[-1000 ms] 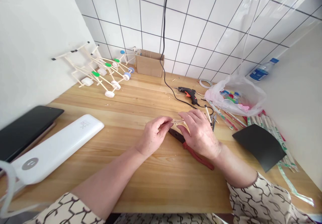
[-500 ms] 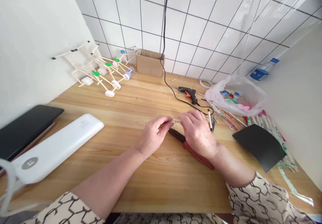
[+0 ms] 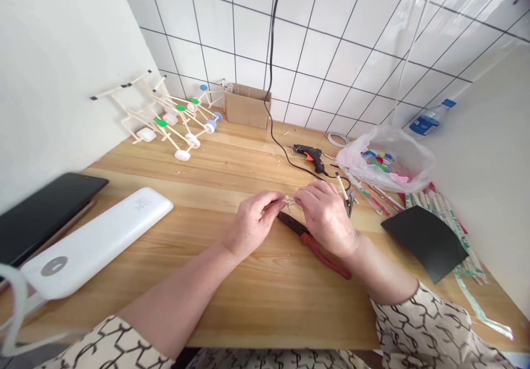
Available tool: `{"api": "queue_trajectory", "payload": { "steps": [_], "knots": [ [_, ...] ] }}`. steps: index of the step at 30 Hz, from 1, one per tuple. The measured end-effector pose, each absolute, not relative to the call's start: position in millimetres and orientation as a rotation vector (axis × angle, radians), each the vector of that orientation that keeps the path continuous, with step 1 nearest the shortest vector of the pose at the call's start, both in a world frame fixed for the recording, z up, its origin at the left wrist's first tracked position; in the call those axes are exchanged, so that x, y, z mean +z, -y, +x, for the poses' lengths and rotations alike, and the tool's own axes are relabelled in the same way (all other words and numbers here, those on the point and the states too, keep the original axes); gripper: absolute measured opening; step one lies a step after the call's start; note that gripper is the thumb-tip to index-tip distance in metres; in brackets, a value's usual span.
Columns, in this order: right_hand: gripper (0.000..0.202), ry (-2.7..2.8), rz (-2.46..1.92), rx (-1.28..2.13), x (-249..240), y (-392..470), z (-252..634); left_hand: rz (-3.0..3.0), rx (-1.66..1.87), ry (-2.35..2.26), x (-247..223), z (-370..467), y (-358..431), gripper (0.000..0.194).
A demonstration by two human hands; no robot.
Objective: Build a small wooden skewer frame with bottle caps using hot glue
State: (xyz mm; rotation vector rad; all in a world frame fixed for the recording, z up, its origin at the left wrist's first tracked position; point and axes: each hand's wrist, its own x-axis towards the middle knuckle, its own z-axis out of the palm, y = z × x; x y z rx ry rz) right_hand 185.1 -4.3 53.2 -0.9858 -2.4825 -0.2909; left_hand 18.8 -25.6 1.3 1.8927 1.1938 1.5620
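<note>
My left hand (image 3: 253, 222) is closed, thumb and fingers pinching one end of a thin pale wooden stick (image 3: 289, 200). My right hand (image 3: 329, 220) pinches the other end, and small splinters or offshoots show in the short gap between the fingertips. Behind my right hand juts a pale stick with a black tip (image 3: 342, 188); whether it joins the held piece is hidden. Pliers with red handles (image 3: 325, 258) lie on the table beneath my hands, partly covered by the right one. A small grey tool (image 3: 351, 203) rests just beyond the right hand.
Wheeled stick models (image 3: 165, 120) stand at the back left beside a cardboard box (image 3: 247, 106). A glue gun (image 3: 309, 157), tape roll (image 3: 338, 139), plastic bag of caps (image 3: 389, 159) and black sheet (image 3: 426, 242) lie rightward. A white power bank (image 3: 99, 242) and dark phone (image 3: 49, 209) lie left.
The black-tipped stick behind my right hand has swung from nearly upright to leaning left. Both hands keep their pinch at almost the same spot. The whole view has shifted slightly.
</note>
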Motion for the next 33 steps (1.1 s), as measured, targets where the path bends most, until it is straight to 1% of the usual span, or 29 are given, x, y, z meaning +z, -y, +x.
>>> {"api": "queue_trajectory", "payload": {
  "steps": [12, 24, 33],
  "knots": [
    [0.020, 2.438, -0.982, -0.079, 60.6, 3.4, 183.4, 2.016, 1.640, -1.205, 9.9, 15.3, 27.9, 0.009],
    [0.016, 2.384, -0.954, 0.045, 58.0, -0.8, 184.9, 2.044, 1.651, -1.204, 8.5, 15.5, 28.8, 0.009],
    [0.016, 2.364, -0.915, 0.122, 57.9, -1.8, 185.8, 2.060, 1.652, -1.219, 6.6, 16.6, 29.5, 0.010]
  ]
}}
